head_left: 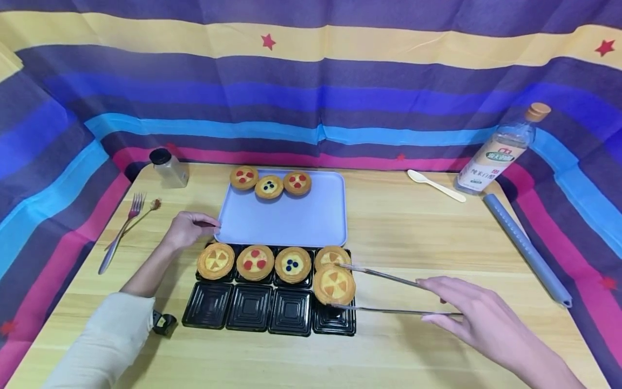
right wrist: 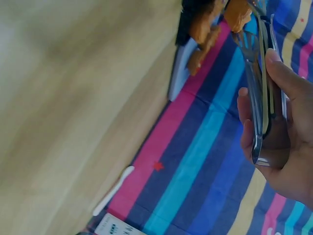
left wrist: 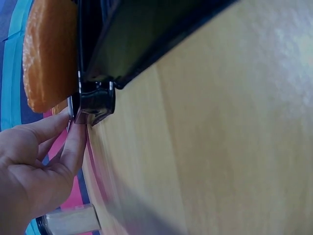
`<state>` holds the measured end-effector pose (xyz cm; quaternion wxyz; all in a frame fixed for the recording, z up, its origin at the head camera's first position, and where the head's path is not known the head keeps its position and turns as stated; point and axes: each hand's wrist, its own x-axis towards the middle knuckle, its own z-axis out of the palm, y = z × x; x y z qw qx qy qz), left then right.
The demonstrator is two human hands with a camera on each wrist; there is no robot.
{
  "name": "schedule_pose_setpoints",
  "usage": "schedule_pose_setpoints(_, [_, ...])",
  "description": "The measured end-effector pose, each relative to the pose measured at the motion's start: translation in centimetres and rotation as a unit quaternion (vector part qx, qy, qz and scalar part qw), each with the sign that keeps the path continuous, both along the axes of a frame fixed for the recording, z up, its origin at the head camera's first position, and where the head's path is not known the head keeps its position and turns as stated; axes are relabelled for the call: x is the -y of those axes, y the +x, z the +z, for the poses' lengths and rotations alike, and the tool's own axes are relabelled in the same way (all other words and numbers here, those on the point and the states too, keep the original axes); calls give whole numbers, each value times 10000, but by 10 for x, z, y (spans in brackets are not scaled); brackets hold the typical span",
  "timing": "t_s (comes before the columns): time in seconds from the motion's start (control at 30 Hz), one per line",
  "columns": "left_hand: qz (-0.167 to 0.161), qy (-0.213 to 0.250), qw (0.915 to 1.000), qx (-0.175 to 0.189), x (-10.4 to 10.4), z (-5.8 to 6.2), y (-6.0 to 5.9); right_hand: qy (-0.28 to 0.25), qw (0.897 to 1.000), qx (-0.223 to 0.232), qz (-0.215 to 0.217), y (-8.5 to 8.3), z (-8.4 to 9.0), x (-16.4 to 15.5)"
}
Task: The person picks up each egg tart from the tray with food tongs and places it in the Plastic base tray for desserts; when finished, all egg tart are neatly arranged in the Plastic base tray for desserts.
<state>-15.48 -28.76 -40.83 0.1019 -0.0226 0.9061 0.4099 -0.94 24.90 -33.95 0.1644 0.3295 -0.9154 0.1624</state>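
The right hand [head_left: 466, 310] is pinching slim metal tongs [head_left: 389, 294], whose tips are clamping a round golden tart [head_left: 333, 284] just above the front right cell of the black tray [head_left: 269, 313]. The left hand [head_left: 187, 228] is resting curled fingers [left wrist: 73, 147] at that tray's back left corner, beside the blue tray [head_left: 286, 221]. Judging by the layout, three glossy tarts [head_left: 270, 183] are sitting behind on the blue tray, four are waiting in the black tray's back row, and its ribbed front cells are lying bare.

Bright even light, soft shadows, head view bowed at edges, wrist views blurred, perhaps by motion
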Motion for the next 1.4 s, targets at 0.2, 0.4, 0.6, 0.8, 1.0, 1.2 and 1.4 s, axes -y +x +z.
schedule_pose_setpoints(0.2, [17, -31, 10000, 19, 0, 2, -2, -76, 9999, -15, 136, 9, -12, -2])
schedule_pose_setpoints(0.4, [19, 44, 10000, -27, 0, 2, 0, 198, 9995, 228, -98, 18, -17, -2])
schedule_pose_setpoints(0.6, [29, 70, 10000, -33, -1, 2, 1, 330, 9980, 441, -325, 24, -22, -3])
schedule_pose_setpoints(0.8, [20, 24, 10000, -23, -1, 3, 1, 351, 9976, 486, -348, 23, -28, -4])
schedule_pose_setpoints(1.0, [16, -32, 10000, 3, 0, 3, 1, 386, 9951, 790, -462, 24, -29, -2])
schedule_pose_setpoints(1.2, [37, 10, 10000, 30, 0, 3, 2, 386, 9958, 728, -404, 23, -31, 0])
schedule_pose_setpoints(1.4, [25, -15, 10000, -38, 0, 1, 1, 402, 9941, 905, -449, 24, -28, 1])
